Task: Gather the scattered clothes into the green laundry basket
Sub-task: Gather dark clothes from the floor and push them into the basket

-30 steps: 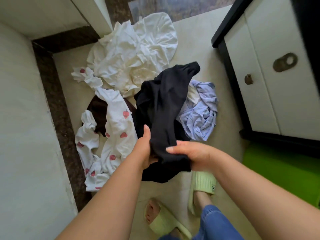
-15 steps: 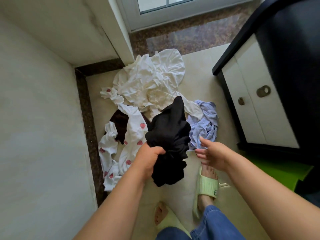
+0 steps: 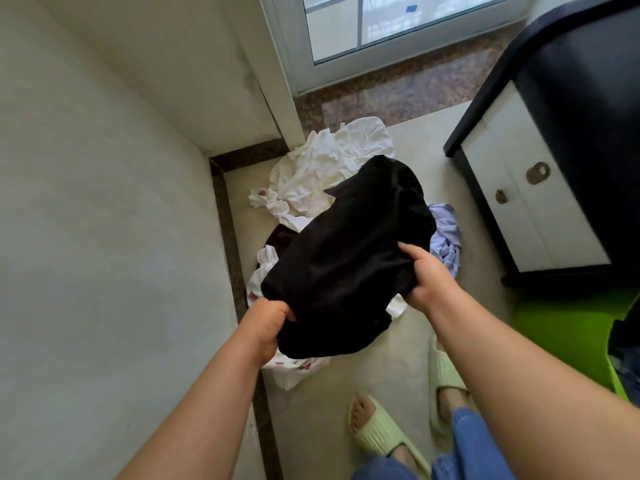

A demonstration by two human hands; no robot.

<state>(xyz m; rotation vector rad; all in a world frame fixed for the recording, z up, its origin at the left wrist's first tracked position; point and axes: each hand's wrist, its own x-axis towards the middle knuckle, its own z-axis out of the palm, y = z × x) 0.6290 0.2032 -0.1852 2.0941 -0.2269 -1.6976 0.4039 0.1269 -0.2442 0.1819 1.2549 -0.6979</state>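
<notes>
Your floor (image 3: 408,344) is pale tile with a dark speckled border along the walls. In its far left corner you have a white garment (image 3: 325,164), a heart-print white piece (image 3: 294,368), a dark brown item (image 3: 282,237) and a lilac shirt (image 3: 445,233). A white-doored cabinet (image 3: 526,209) and the green laundry basket (image 3: 568,327) stand at the right edge.

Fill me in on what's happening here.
A person is picking laundry up off the floor. Both hands, the left hand and the right hand, grip a black garment lifted above the pile. A white garment, a white piece with red spots and a light blue one lie on the floor. The green basket sits to the right, by the cabinet.
</notes>
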